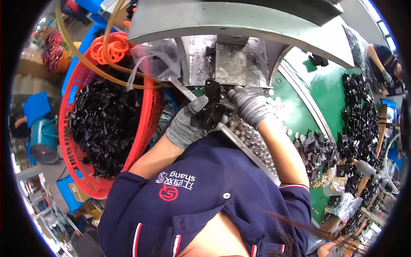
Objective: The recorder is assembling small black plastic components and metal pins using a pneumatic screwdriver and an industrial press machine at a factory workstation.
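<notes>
My left hand (188, 123), in a grey knitted glove, is closed around a glossy black part (212, 89) with a rounded, holed tab at its upper end. The part stands roughly upright in front of my chest. Close on its right, my right hand (252, 106), gloved alike, has its fingers curled in toward the part. What those fingers pinch is hidden by the hand and the dark pieces there. Small round metal pieces (250, 139) lie in a heap beneath my right forearm. Just beyond both hands is the worn metal bed (233, 64) of a machine.
A red basket (147, 124) full of black parts stands at my left, with orange rings (110, 48) and a clear plastic bag (160, 60) by its far rim. A curved machine housing (231, 21) overhangs the work. Black parts (361, 111) cover the green tabletop's (306, 92) right side; another person works beyond.
</notes>
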Motion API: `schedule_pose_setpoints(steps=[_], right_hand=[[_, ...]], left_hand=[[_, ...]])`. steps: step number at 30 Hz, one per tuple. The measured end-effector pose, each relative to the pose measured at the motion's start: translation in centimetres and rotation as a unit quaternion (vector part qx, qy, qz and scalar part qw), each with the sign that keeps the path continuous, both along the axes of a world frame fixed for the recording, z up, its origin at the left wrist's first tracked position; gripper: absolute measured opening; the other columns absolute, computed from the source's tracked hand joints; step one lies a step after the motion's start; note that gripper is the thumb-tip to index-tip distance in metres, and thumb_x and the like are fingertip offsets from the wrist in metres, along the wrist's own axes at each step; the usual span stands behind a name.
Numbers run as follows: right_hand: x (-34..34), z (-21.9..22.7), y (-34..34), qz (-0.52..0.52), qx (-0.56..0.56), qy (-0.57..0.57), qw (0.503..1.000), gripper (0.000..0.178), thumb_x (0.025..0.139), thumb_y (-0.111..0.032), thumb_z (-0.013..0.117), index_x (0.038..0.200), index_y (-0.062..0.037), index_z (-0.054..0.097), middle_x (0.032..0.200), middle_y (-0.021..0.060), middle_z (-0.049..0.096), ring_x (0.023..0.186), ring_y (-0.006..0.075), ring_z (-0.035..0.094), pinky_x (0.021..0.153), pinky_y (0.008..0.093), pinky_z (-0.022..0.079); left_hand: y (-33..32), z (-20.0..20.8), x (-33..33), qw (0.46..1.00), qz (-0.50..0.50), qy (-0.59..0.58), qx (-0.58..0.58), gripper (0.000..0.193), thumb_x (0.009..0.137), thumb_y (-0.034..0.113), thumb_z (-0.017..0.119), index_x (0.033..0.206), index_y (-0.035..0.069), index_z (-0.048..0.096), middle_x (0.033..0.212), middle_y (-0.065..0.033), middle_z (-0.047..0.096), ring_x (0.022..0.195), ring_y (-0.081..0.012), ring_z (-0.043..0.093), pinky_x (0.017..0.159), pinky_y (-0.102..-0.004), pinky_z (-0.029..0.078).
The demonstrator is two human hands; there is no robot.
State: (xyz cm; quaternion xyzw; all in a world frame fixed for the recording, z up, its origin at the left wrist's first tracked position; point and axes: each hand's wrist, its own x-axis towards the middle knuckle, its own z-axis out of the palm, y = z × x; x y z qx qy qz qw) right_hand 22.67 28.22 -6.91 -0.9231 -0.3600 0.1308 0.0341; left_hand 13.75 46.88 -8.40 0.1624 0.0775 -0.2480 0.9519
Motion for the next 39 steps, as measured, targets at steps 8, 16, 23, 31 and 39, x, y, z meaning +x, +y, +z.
schedule_pose_setpoints(steps=[8, 16, 23, 31, 39], right_hand=[[-1.8, 0.3, -4.6, -0.106, 0.217, -0.015, 0.97, 0.011, 0.08, -0.011, 0.059, 0.088, -0.0083, 0.066, 0.08, 0.0113, 0.064, 0.075, 0.0275, 0.066, 0.066, 0.0411, 0.052], [-3.9, 5.5, -4.5, -0.174, 0.452, -0.202, 0.851, 0.008, 0.075, -0.009, 0.069, 0.083, -0.007, 0.067, 0.076, 0.0087, 0.06, 0.061, 0.0284, 0.06, 0.054, 0.0381, 0.048], [-2.9, 5.5, -3.6, -0.057, 0.336, -0.215, 0.915, 0.013, 0.071, -0.008, 0.076, 0.079, -0.0062, 0.066, 0.076, 0.0094, 0.061, 0.063, 0.0276, 0.06, 0.054, 0.035, 0.047], [-3.7, 3.5, -3.5, -0.296, 0.589, 0.046, 0.75, 0.02, 0.077, -0.013, 0.075, 0.092, -0.0039, 0.064, 0.073, 0.0014, 0.06, 0.059, 0.0121, 0.057, 0.05, 0.0285, 0.043], [-3.8, 3.8, -4.5, -0.317, 0.64, 0.41, 0.567, 0.032, 0.077, -0.015, 0.078, 0.099, 0.0035, 0.064, 0.07, 0.0027, 0.063, 0.058, 0.0061, 0.056, 0.053, 0.0217, 0.044]], left_hand=[[-2.7, 2.3, 2.7, 0.993, -0.055, -0.077, 0.068, 0.044, 0.09, 0.022, 0.063, 0.129, 0.005, 0.05, 0.112, -0.0117, 0.063, 0.092, -0.0249, 0.066, 0.073, -0.0334, 0.058], [-5.1, 4.2, 3.8, 0.904, 0.052, -0.16, 0.393, 0.043, 0.092, 0.01, 0.059, 0.132, 0.002, 0.048, 0.11, -0.0094, 0.063, 0.099, -0.0134, 0.06, 0.083, -0.0249, 0.051], [-5.6, 4.7, 3.5, 0.771, 0.102, -0.256, 0.574, 0.047, 0.092, 0.009, 0.058, 0.136, -0.001, 0.043, 0.11, -0.0093, 0.063, 0.099, -0.0119, 0.059, 0.087, -0.0268, 0.048], [-6.5, 4.7, 3.0, 0.782, 0.14, -0.244, 0.556, 0.054, 0.091, 0.012, 0.059, 0.14, 0.003, 0.039, 0.114, -0.0101, 0.063, 0.1, -0.0136, 0.06, 0.086, -0.0272, 0.048], [-3.5, 5.1, 3.1, 0.678, 0.113, -0.363, 0.629, 0.064, 0.082, 0.018, 0.072, 0.137, 0.006, 0.043, 0.115, -0.0101, 0.063, 0.102, -0.0171, 0.061, 0.085, -0.0298, 0.05]])
